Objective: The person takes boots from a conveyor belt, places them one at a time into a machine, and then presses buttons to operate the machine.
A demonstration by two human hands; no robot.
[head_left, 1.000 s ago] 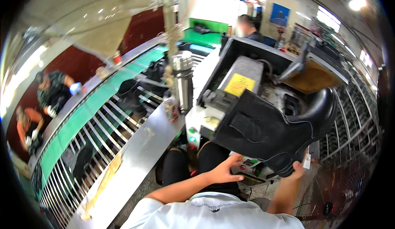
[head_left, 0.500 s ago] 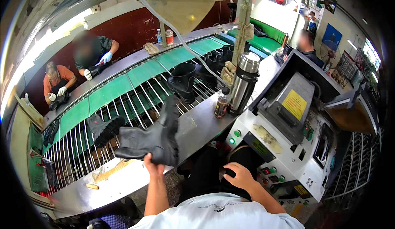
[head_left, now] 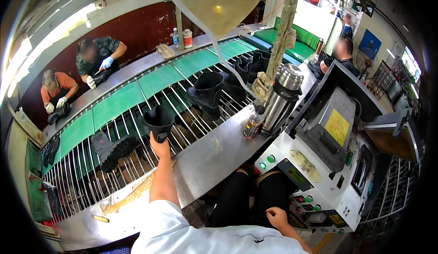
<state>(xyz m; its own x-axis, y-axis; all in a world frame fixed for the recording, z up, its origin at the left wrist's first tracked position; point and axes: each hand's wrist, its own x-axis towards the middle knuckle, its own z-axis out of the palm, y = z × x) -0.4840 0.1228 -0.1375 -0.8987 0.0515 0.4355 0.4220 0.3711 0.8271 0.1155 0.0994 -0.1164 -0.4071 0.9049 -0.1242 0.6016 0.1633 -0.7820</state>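
- A black boot (head_left: pixel 159 119) is pointing its open top upward in front of the rods of a metal rack (head_left: pixel 185 135), close to the rack's near edge.
- The left hand (head_left: pixel 160 148) is gripping this boot from its near side, the fingers clamping on the black upper below the opening.
- The right hand (head_left: pixel 277 218) is lying low beside the right knee (head_left: pixel 272 190); it is showing too small to tell whether its fingers are standing apart or together.
- Left of the held boot, a grey and black boot (head_left: pixel 112 149) is lying tipped on the rods, its dark sole facing the rack's near edge.
- To the right, another tall boot (head_left: pixel 206 94) is standing upright on the rack.
- A green strip (head_left: pixel 116 101) is running along the rack's far side.
- The metal surface (head_left: pixel 200 156) is bordering the rack's near edge; toward its right end a steel flask (head_left: pixel 284 103) and a dark-labelled bottle (head_left: pixel 253 122) are standing side by side.
- A white machine (head_left: pixel 292 146) is occupying the space right of the surface.
- Beyond the rack, two gloved co-workers (head_left: pixel 97 55) are bending over dark footwear.
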